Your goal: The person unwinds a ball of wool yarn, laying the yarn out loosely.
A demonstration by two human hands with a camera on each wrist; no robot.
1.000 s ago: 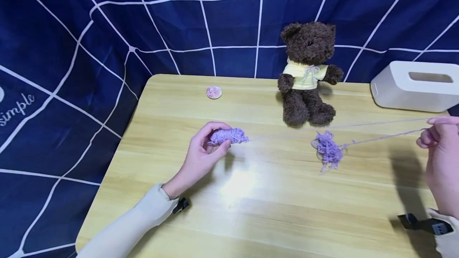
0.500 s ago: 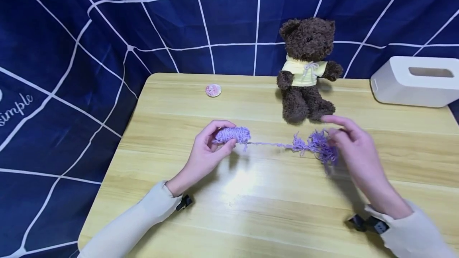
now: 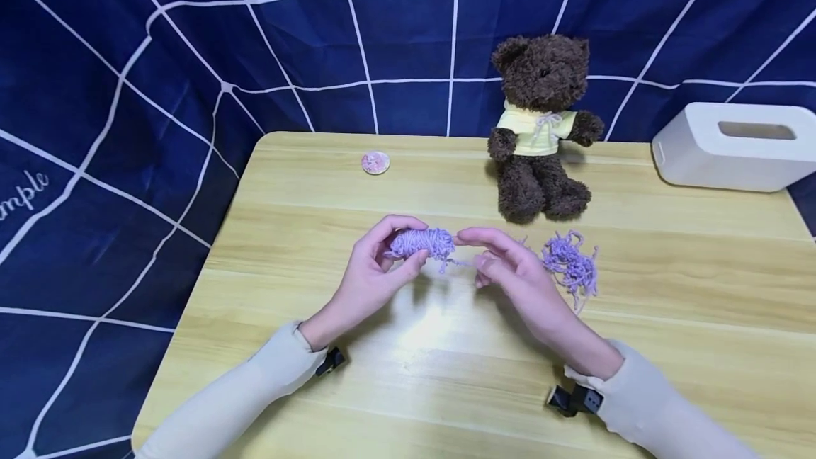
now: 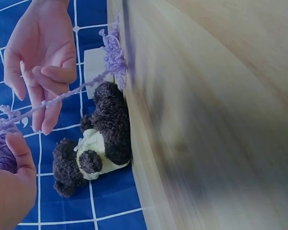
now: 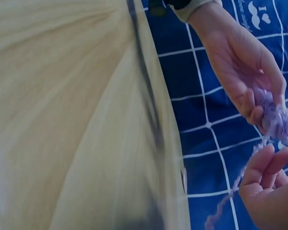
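A wound bundle of light purple yarn point(image 3: 423, 241) lies in my left hand point(image 3: 363, 278), gripped between thumb and fingers above the wooden table. My right hand point(image 3: 525, 278) is beside the bundle's right end, its index fingertip close to it. In the left wrist view, the fingers of that right hand are loosely spread. One yarn strand point(image 4: 67, 94) runs from the bundle past them to a loose, frayed heap of purple yarn point(image 3: 570, 264) on the table. The right wrist view also has the bundle point(image 5: 278, 120) in the left hand, partly covered by its fingers.
A brown teddy bear point(image 3: 542, 126) in a yellow top sits at the table's back. Right of it stands a white tissue box point(image 3: 733, 151). A round pink-and-white disc point(image 3: 375, 162) lies back left. Blue gridded cloth point(image 3: 408, 41) hangs behind the wooden table point(image 3: 293, 232).
My right hand has come from the far right, where it drew yarn out taut, leftward past the loose heap to the bundle. The left hand still holds the bundle, shifted slightly right.
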